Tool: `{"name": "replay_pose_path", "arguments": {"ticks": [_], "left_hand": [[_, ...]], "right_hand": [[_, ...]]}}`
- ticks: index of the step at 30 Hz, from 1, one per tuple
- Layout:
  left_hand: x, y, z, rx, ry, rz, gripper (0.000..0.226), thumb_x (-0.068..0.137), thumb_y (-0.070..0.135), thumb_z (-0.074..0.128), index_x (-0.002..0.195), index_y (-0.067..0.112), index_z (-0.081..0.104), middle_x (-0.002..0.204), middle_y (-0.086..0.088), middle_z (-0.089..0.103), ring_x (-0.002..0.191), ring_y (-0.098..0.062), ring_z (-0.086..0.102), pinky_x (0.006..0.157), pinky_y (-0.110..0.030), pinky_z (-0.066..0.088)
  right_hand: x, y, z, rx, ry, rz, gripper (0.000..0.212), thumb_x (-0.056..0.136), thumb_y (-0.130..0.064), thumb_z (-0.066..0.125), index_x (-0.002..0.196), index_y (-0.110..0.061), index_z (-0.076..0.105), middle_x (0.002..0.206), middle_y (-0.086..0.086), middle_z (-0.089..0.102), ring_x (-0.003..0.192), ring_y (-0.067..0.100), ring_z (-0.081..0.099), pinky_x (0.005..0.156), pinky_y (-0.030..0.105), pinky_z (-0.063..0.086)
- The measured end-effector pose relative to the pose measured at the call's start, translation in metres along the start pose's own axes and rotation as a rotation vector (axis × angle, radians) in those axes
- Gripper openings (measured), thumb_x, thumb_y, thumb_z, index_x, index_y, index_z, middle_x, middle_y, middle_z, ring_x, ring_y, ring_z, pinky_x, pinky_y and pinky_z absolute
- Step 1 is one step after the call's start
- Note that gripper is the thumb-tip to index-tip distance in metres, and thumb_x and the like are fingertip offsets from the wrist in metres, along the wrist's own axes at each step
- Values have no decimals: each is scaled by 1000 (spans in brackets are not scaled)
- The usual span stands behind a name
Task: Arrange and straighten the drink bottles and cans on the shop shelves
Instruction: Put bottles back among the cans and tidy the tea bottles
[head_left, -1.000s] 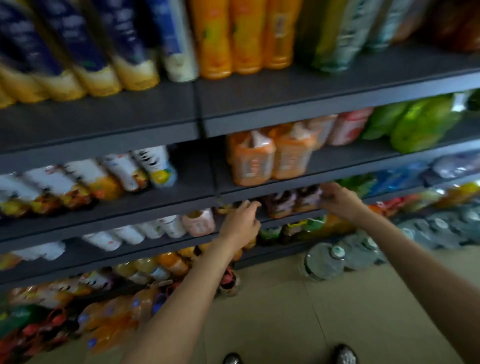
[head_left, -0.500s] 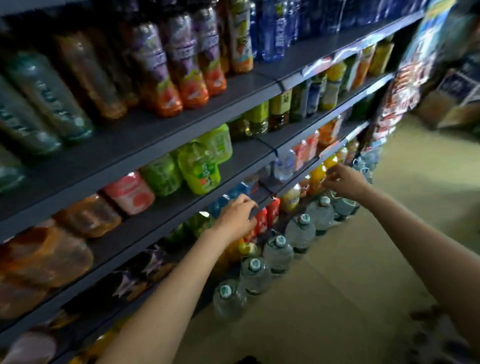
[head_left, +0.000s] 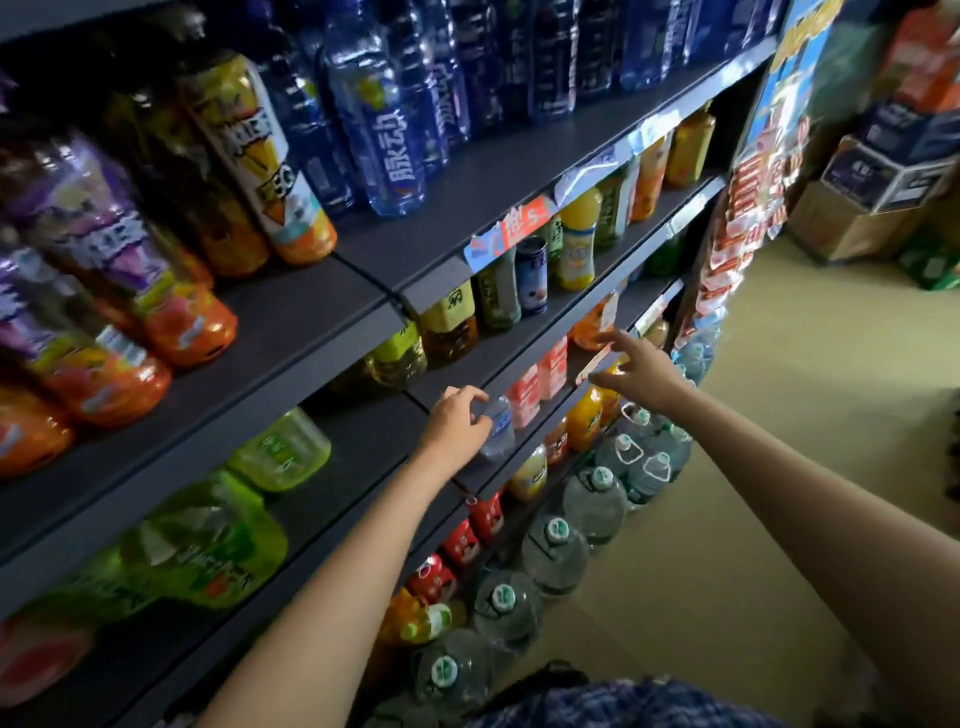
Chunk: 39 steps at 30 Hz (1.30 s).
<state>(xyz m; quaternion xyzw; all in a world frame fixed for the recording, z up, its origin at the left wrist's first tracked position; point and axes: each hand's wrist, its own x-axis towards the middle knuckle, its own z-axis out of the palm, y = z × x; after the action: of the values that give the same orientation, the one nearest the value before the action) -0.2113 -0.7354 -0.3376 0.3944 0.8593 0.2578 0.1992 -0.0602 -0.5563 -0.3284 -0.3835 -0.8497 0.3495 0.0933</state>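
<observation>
Head view: a small clear bottle (head_left: 497, 430) with a blue label is being gripped by the left hand (head_left: 457, 421) at the front edge of a dark shelf (head_left: 363, 441), with the fingers curled round its top. Just to its right along the same edge, a row of pink-labelled bottles (head_left: 537, 382) is standing. The right hand (head_left: 641, 371) is being held out with fingers spread wide and nothing in them, near the front edge of the next shelf section, where an orange bottle (head_left: 592, 325) is standing.

The gripped bottle is being handled right at the shelf's lip, so a pull too far outward is judged likely to send it off the edge onto the large water jugs (head_left: 595, 499) lined up on the floor (head_left: 779, 467) below. A sideways push is judged liable to knock the pink-labelled neighbours, which are packed close together. The right hand's reach is being made close to a price tag (head_left: 597, 364) hanging on the shelf edge, which could be dislodged by the spread fingers. Whether the clear bottle is being held upright or tilted cannot be told.
</observation>
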Motion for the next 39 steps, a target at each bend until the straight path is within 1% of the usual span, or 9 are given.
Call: {"name": "replay_pose_path", "arguments": {"ticks": [5,9,14,21,24,29,33,36,39], "left_hand": [[65,25,12,52,-20,39,35,87,2,54,122,3,54,124,-15,48,111,-28,52,93,-27,36],[85,21,21,43,81,-87,30,87,2,56,117,2,58,123,-14,48,112,-27,52,91,-22,34],[88,31,38,25,272,-356,27,86,5,56,112,7,62,119,-10,51,108,-25,53,89,-25,36],[105,84,61,38,333,-446,26,86,5,54,110,8,62,118,-8,50,111,-22,51,93,-27,37],[101,93,65,32,355,-458,25,88,8,54,112,11,61,119,-5,48,107,-19,52,91,-32,42],[87,98,82,-9,390,-531,31,89,13,57,120,13,55,122,-5,47,111,-21,52,92,-36,44],[78,101,95,-111,315,-537,54,85,23,66,132,13,44,132,-4,44,123,-19,44,96,-31,40],[64,102,99,-255,321,-489,64,77,26,75,131,14,42,126,0,51,118,-17,50,92,-30,44],[37,107,89,-347,374,-495,63,79,25,73,132,19,39,117,11,52,111,-7,52,87,-21,44]], "right_hand": [[91,14,-14,-109,-76,-81,75,84,-24,68,146,-24,25,131,17,41,118,34,45,92,35,38],[161,13,-1,-184,-167,-239,87,84,-18,68,148,-30,11,139,16,30,120,37,42,95,43,38],[229,13,15,-160,-225,-416,82,84,-13,67,147,-29,17,150,18,14,132,41,28,100,46,38],[242,20,10,52,-102,-560,50,79,-10,68,121,6,44,131,28,37,118,43,38,97,45,33],[241,17,9,129,-93,-607,31,78,-8,70,97,6,50,108,25,50,99,41,49,81,38,37],[221,34,1,222,-132,-709,30,72,-12,76,86,-1,51,91,12,51,85,35,53,69,32,37],[187,34,-19,273,-322,-848,44,72,-26,78,96,-3,50,89,0,54,83,30,59,65,25,36],[161,3,-27,281,-507,-951,55,73,-32,77,108,-4,44,92,-4,56,88,30,63,70,32,43],[132,-33,-29,372,-564,-1059,55,76,-33,74,111,-5,43,98,1,61,91,27,62,75,35,46]]}}
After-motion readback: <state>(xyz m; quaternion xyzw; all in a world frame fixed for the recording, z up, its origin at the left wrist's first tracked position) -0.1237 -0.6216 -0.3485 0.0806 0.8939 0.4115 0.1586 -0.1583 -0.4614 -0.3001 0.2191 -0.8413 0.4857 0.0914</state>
